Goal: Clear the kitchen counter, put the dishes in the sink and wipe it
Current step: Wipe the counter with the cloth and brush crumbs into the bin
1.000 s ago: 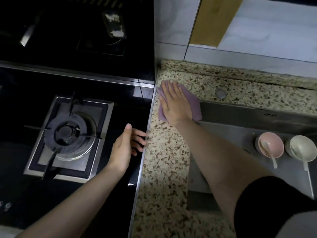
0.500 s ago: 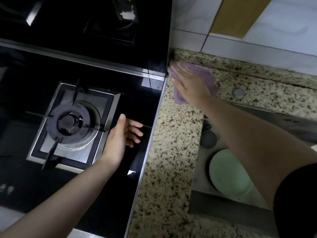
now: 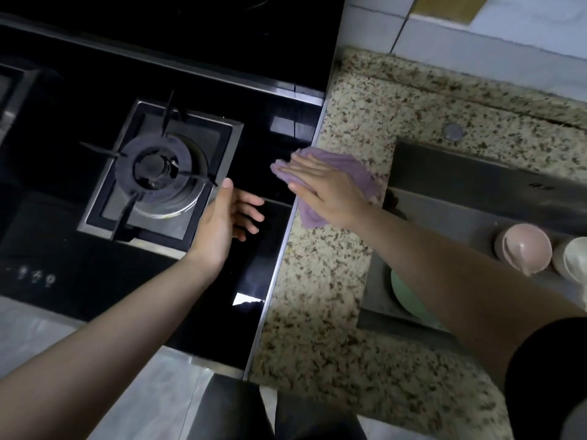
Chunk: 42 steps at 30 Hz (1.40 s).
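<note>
My right hand [image 3: 327, 188] presses flat, fingers straight, on a purple cloth [image 3: 355, 168] lying on the speckled granite counter [image 3: 317, 268]. The cloth's left edge reaches over the metal strip onto the black glass hob. My left hand [image 3: 225, 220] hovers over the hob beside the burner, fingers loosely spread, holding nothing. In the steel sink [image 3: 470, 179] at the right lie a pink bowl [image 3: 524, 246], a pale bowl [image 3: 573, 258] and a green plate [image 3: 409, 300], the plate partly hidden by my right forearm.
A gas burner [image 3: 158, 168] with black pan supports sits in the black glass hob [image 3: 63, 217] on the left. Tiled wall [image 3: 476, 30] rises behind the counter. A round metal cap [image 3: 452, 131] is set in the granite behind the sink.
My right hand has slid the purple cloth from the counter's back corner toward me and left, onto the hob edge. The left hand stays hovering by the burner.
</note>
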### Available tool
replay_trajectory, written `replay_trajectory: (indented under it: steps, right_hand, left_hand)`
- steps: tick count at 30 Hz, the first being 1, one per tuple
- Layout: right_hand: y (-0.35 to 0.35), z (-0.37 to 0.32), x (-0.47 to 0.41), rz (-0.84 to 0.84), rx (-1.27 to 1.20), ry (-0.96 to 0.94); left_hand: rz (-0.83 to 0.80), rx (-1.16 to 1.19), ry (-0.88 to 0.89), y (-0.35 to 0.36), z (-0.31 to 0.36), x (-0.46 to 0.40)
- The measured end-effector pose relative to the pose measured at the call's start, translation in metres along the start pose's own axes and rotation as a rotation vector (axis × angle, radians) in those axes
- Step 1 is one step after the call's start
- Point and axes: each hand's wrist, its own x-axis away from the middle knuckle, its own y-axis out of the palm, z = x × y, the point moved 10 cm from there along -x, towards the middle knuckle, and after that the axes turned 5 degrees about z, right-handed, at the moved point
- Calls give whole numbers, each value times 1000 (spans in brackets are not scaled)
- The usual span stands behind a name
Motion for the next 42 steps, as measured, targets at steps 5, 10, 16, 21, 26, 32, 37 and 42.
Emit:
replay_trajectory:
  steps: [5, 10, 16, 21, 26, 32, 37, 42]
  right_hand:
    - [31, -57, 51, 28, -82, -48]
    - [56, -96, 93, 64, -94, 10]
    - [84, -148, 137, 98, -56, 29]
    - [105, -172, 159, 79, -13, 59]
    - [120, -189, 172, 47, 70, -37]
    - [128, -197, 176, 25, 229, -87]
    - [135, -195, 181, 19, 285, -81]
    - [129, -223, 203, 249, 301, -286]
  left_hand:
    - [-55, -28, -30, -13, -21, 26]
    - [-126, -40, -4, -29, -40, 63]
    - [-138, -66, 31, -67, -77, 104]
    - [-144, -71, 45, -89, -101, 133]
    - [-174, -25, 15, -92, -116, 144]
    - [-191, -2, 152, -80, -107, 148]
    - [-201, 17, 239, -70, -104, 158]
    - [-206, -4, 262, -72, -109, 161]
